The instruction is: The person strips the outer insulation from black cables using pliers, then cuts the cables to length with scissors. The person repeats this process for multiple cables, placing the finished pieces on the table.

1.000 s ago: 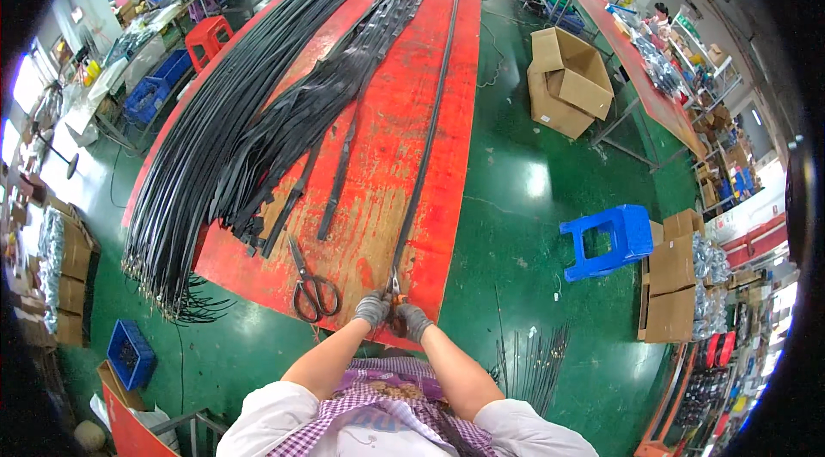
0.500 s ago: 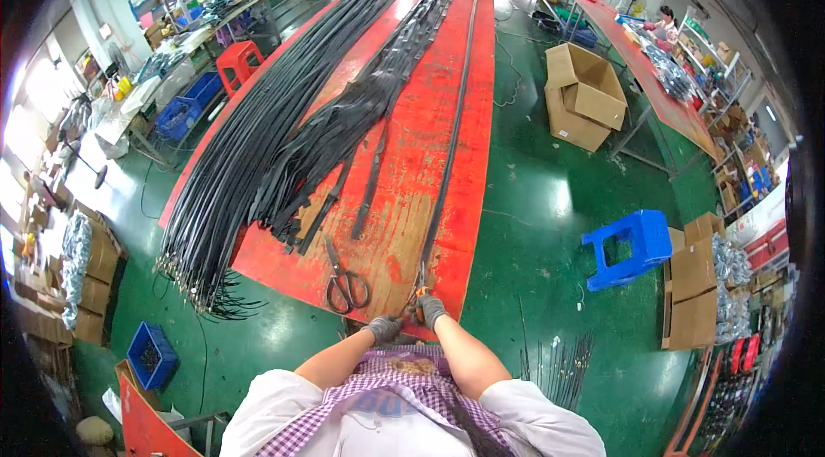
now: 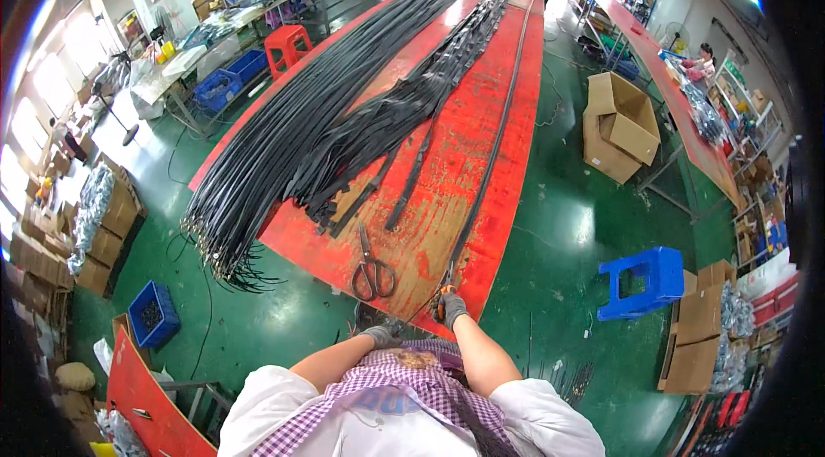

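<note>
My right hand, in a grey glove, is closed around an orange-handled hand tool resembling pliers. The tool is at the near end of a long black sleeve that runs up the right side of the red table. Also gloved, my left hand is closed low by the apron, just off the table's near edge. A thin dark strand seems to stretch between the two hands; what the left fingers grip is too small to make out. Black-handled scissors lie on the table left of my right hand.
A thick bundle of black cables covers the table's left side, its ends hanging over the near edge. Flat black sleeves lie beside it. On the floor stand a blue stool, a cardboard box and a blue bin. People work farther off.
The view has swung, placing the table farther right and higher. My left hand has drawn away from my right, widening the gap between them. The right still grips the orange-handled tool.
</note>
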The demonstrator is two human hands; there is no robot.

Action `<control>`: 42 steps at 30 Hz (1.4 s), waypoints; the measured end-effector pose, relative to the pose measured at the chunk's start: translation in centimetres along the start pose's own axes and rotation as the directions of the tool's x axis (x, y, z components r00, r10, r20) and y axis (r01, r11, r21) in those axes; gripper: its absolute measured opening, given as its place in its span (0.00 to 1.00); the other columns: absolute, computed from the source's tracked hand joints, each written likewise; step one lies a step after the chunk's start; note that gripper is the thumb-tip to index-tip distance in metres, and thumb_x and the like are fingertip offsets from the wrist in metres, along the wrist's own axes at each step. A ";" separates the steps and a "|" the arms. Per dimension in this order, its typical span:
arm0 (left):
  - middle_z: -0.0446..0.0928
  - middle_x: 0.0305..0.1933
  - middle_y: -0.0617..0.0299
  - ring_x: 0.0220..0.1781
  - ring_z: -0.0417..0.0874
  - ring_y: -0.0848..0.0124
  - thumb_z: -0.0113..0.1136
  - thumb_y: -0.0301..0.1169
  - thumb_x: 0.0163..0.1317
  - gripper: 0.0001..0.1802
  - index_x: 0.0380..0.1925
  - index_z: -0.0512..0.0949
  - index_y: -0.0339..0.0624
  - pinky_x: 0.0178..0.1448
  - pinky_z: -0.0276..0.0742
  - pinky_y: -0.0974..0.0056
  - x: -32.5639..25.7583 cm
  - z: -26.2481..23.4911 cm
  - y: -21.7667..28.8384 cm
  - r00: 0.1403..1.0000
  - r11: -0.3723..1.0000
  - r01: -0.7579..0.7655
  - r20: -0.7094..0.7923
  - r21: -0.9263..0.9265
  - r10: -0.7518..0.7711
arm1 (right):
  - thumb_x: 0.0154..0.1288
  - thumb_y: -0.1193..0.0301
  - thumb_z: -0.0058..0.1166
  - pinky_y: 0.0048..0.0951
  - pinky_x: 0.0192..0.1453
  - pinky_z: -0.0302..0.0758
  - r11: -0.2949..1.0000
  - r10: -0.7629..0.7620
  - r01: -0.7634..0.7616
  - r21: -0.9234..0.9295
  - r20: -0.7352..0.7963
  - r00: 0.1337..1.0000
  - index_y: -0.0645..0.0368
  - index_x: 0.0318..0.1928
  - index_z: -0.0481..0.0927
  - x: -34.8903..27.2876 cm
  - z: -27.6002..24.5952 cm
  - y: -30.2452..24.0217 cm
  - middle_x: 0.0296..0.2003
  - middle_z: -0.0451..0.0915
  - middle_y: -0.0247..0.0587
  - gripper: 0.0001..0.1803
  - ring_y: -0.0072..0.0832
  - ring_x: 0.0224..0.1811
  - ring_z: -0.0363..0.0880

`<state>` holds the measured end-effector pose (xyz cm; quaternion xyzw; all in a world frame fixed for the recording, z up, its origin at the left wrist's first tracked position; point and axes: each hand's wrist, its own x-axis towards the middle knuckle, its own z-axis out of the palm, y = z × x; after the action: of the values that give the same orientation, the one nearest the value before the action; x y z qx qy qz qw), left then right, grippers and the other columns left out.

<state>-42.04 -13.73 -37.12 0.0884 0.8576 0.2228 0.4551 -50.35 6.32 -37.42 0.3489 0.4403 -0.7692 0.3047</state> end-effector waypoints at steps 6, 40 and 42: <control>0.66 0.49 0.49 0.51 0.67 0.57 0.47 0.51 0.47 0.29 0.46 0.68 0.47 0.53 0.61 0.60 -2.3 -1.2 1.3 0.997 0.997 -0.066 0.029 -0.039 0.067 | 0.57 0.57 0.38 0.32 0.07 0.58 1.000 0.027 -0.027 0.005 0.019 0.999 0.51 0.18 0.64 -0.7 0.7 -0.1 0.09 0.63 0.35 0.16 0.31 0.06 0.60; 0.63 0.54 0.54 0.53 0.65 0.57 0.46 0.47 0.50 0.25 0.47 0.67 0.48 0.54 0.60 0.61 2.4 1.7 -1.1 0.996 0.996 -0.077 -0.047 -0.043 0.075 | 0.45 0.73 0.38 0.30 0.09 0.57 0.993 0.097 -0.096 0.065 -0.009 0.995 0.54 0.21 0.65 1.4 -0.1 0.3 0.12 0.65 0.36 0.02 0.30 0.08 0.60; 0.64 0.52 0.54 0.52 0.66 0.57 0.46 0.46 0.50 0.25 0.47 0.67 0.48 0.54 0.61 0.61 2.1 1.4 -0.9 0.995 0.996 -0.091 -0.039 -0.017 0.091 | 0.44 0.74 0.38 0.30 0.09 0.57 0.997 0.068 -0.067 0.037 -0.048 0.997 0.55 0.21 0.65 1.2 0.2 0.2 0.13 0.66 0.37 0.01 0.30 0.09 0.60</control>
<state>-42.02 -13.30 -39.80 0.1188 0.8589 0.2531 0.4291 -50.92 5.88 -38.39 0.3877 0.4218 -0.7574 0.3134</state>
